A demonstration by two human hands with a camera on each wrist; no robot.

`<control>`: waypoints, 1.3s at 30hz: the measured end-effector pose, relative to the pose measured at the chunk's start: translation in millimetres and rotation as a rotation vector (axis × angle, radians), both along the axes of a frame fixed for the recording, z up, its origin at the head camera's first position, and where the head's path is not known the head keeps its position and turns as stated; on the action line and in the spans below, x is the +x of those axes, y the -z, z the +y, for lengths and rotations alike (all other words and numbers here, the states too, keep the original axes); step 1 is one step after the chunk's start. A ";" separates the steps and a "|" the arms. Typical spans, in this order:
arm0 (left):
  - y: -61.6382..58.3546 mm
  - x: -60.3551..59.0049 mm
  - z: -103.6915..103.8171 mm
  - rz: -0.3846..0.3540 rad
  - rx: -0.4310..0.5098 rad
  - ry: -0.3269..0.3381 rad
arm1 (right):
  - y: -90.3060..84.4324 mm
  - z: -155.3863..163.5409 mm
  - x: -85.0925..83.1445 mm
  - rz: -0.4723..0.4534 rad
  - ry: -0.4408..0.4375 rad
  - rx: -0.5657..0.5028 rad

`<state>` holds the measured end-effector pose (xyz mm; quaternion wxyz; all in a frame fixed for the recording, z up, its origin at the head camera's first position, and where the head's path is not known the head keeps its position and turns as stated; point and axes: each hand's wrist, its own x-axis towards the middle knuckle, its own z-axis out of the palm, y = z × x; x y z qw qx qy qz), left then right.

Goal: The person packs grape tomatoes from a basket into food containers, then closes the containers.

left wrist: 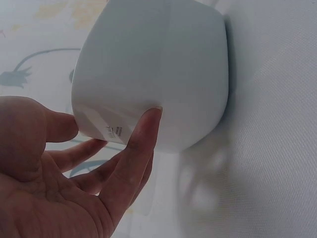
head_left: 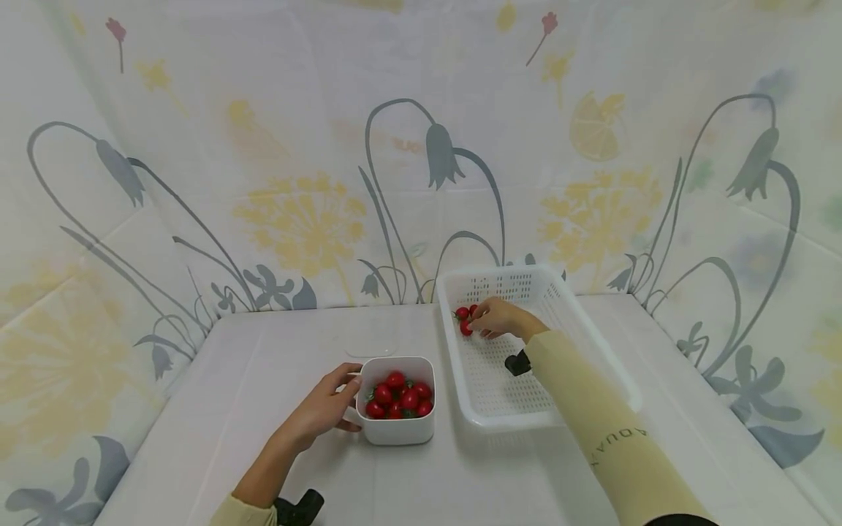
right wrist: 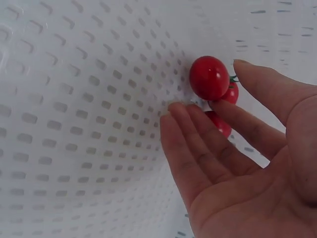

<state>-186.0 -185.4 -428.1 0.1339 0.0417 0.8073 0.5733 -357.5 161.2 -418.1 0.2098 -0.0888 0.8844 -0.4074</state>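
Observation:
My left hand (head_left: 325,405) rests against the left side of a white square container (head_left: 397,432). Its fingers are spread and its fingertips touch the smooth outer wall, as the left wrist view shows. Several red cherry tomatoes (head_left: 409,398) fill the container. Inside a white perforated basket (head_left: 506,421), my right hand (head_left: 500,318) reaches toward a small group of cherry tomatoes at the far left corner. In the right wrist view, its thumb and extended fingers (right wrist: 185,144) surround a cherry tomato (right wrist: 209,78) loosely, with two others partly hidden behind the hand.
A clear, flat, rounded lid-like piece (head_left: 371,346) lies behind the container. The basket stands to the container's right on the white table (head_left: 276,351). Behind the table hangs a flower-printed cloth (head_left: 309,146).

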 end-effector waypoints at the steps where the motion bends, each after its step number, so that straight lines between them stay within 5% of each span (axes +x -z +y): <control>1: -0.2 -0.2 0.1 0.000 0.001 0.003 | 0.8 -0.6 -0.6 -0.012 -0.001 -0.012; 21: -0.1 -2.9 2.3 0.004 -0.010 -0.022 | 4.4 -10.2 -0.3 -0.129 0.097 -0.195; 39: 0.6 -3.0 1.1 0.010 -0.010 -0.013 | -16.3 -1.9 8.5 -0.154 0.025 -0.357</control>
